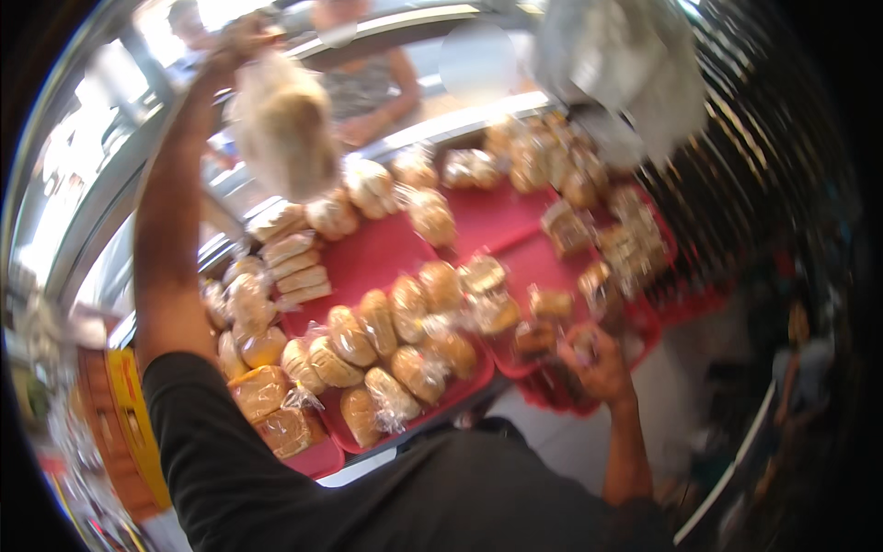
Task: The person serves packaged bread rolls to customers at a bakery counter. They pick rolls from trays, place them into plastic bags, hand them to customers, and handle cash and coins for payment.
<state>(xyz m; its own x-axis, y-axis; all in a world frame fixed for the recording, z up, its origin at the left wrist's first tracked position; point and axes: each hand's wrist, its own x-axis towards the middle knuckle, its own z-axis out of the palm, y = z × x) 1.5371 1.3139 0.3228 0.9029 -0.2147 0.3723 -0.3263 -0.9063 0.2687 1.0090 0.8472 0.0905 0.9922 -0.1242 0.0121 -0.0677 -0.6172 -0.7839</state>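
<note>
My left arm reaches up and far left, over the counter. My left hand (pixel 250 39) is closed on the top of a clear plastic bag (pixel 285 129), which hangs down with brown bread inside. Low on the right, my right hand (pixel 596 366) is bent with its fingers drawn together beside the edge of a red tray. Something small shows at its fingertips, too blurred to name. Wrapped bread pieces (pixel 552 302) lie just beyond it. Wrapped loaves (pixel 375 322) sit in rows on the red trays (pixel 368 258) between my hands.
A person (pixel 368 92) stands across the glass counter. Bunched plastic bags (pixel 616 74) hang at the upper right, near a dark slatted shutter (pixel 745 120). At the lower left stands a yellow and brown stack (pixel 129 423). Another person (pixel 809 368) is at the far right.
</note>
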